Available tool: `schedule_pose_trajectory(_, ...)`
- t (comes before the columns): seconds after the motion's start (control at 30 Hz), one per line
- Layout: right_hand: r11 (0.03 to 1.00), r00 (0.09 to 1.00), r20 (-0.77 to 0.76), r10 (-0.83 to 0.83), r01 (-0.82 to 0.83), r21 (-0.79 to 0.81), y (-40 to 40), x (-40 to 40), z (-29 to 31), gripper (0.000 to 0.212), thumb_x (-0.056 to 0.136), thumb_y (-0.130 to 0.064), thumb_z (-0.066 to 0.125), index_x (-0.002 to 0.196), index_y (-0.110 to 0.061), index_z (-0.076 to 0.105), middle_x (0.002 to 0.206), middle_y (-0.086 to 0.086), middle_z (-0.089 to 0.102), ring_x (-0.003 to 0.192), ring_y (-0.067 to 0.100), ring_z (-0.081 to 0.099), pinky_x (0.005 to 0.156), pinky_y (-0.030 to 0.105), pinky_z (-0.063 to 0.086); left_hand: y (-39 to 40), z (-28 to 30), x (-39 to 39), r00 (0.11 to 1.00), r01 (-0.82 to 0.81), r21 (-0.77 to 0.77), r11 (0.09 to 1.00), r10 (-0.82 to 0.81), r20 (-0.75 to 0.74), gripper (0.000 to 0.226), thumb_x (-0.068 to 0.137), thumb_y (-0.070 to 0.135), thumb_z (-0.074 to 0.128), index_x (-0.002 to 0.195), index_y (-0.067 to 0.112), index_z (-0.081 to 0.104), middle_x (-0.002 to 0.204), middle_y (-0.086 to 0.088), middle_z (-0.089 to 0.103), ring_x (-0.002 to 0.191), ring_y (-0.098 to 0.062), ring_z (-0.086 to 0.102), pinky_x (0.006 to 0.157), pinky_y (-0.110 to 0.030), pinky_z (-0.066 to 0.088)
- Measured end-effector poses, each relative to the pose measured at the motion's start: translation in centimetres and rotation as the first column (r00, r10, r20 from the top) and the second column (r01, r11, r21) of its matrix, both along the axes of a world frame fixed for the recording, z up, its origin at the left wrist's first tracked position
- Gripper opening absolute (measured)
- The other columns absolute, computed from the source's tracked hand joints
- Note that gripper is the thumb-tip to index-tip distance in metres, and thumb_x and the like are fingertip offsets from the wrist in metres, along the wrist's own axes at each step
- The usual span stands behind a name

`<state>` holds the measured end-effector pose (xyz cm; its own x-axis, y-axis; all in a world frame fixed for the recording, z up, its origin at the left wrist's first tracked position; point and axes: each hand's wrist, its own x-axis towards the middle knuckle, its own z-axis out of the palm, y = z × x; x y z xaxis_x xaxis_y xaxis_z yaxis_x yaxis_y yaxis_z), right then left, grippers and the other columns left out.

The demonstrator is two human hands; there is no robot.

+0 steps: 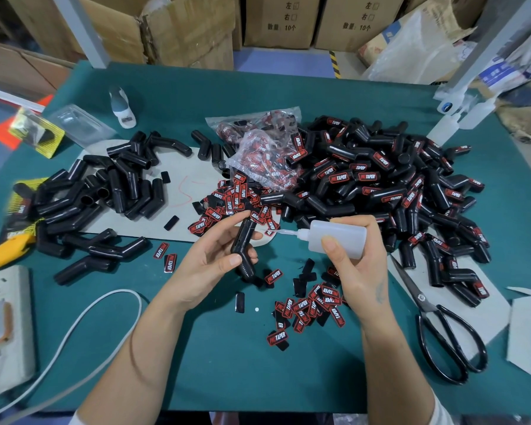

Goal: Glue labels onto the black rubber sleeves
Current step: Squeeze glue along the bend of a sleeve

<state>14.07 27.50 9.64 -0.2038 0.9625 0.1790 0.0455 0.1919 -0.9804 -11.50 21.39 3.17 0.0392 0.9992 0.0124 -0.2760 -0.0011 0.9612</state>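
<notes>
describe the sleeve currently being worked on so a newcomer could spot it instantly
Start at the green table and go to its near centre, where two hands meet. The left hand grips one bent black sleeve upright, with the glue bottle in the right hand aimed at it. Unlike the heaped sleeves on either side, it is off the table.

I see a matt green cloth-like table cover [258,378]. The sleeve [242,246] in my left hand [209,268] looks like smooth black rubber with a slight sheen, same as the sleeve piles [380,191]. The glue bottle [337,237] in my right hand [359,271] is translucent white plastic, softly matt. Labels [313,305] are glossy, red and black. The label bags [258,148] are clear crinkled plastic film. Scissors [442,329] have dull metal blades and glossy black handles. Grey matt card sheet [184,191], brown cardboard boxes [276,23] behind.
</notes>
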Motion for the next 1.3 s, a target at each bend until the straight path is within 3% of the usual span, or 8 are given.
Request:
schedule_pose_trajectory(0.13,1.0,1.0,0.001,-0.005,0.005,0.009,0.07,0.07,-0.01,0.022,0.092,-0.038,0.071,0.11,-0.037,0.059,0.107,-0.014,0.067,0.094,0.005,0.065,0.072,0.015,0.051,0.06,-0.03,0.02,1.0,0.001,-0.005,1.0,-0.001,0.004,0.072,0.093,0.039,0.08,0.156,0.026,0.048,0.136,-0.015,0.063,0.109,-0.03,0.067,0.095,-0.039,0.055)
schedule_pose_trajectory(0.27,1.0,0.999,0.021,0.024,-0.024,0.006,-0.03,-0.03,-0.01,0.022,0.092,-0.038,0.071,0.11,-0.04,0.058,0.107,-0.014,0.068,0.094,0.004,0.066,0.071,0.015,0.051,0.01,-0.27,-0.16,1.0,0.014,-0.006,1.0,-0.014,-0.012,0.065,0.097,0.021,0.07,0.157,0.026,0.047,0.137,-0.014,0.064,0.109,-0.03,0.067,0.096,-0.039,0.055)
schedule_pose_trajectory(0.43,1.0,1.0,0.014,0.018,-0.018,0.005,0.04,-0.01,-0.01,0.022,0.091,-0.039,0.071,0.109,-0.041,0.059,0.106,-0.014,0.068,0.092,0.004,0.066,0.07,0.015,0.051,0.02,-0.02,-0.01,1.0,0.01,-0.007,1.0,-0.01,0.014,0.071,0.094,0.037,0.079,0.157,0.024,0.047,0.136,-0.016,0.063,0.107,-0.03,0.066,0.094,-0.038,0.055)
schedule_pose_trajectory(0.63,0.999,0.999,0.02,0.036,-0.035,-0.004,0.01,0.01,-0.11,0.022,0.091,-0.038,0.071,0.109,-0.04,0.059,0.106,-0.013,0.069,0.091,0.006,0.067,0.069,0.016,0.052,0.0,-0.29,-0.16,1.0,0.016,-0.007,1.0,-0.016,-0.001,0.065,0.096,0.017,0.064,0.158,0.023,0.046,0.137,-0.015,0.063,0.107,-0.029,0.065,0.093,-0.039,0.056)
schedule_pose_trajectory(1.3,0.999,0.997,0.06,0.054,-0.055,0.0,0.02,0.05,-0.08,0.023,0.09,-0.042,0.071,0.109,-0.043,0.058,0.107,-0.013,0.068,0.094,0.011,0.067,0.071,0.019,0.052,0.01,0.0,-0.17,1.0,0.011,-0.031,0.999,-0.011,-0.011,0.065,0.095,0.017,0.066,0.158,0.025,0.047,0.136,-0.012,0.064,0.108,-0.027,0.066,0.095,-0.038,0.057)
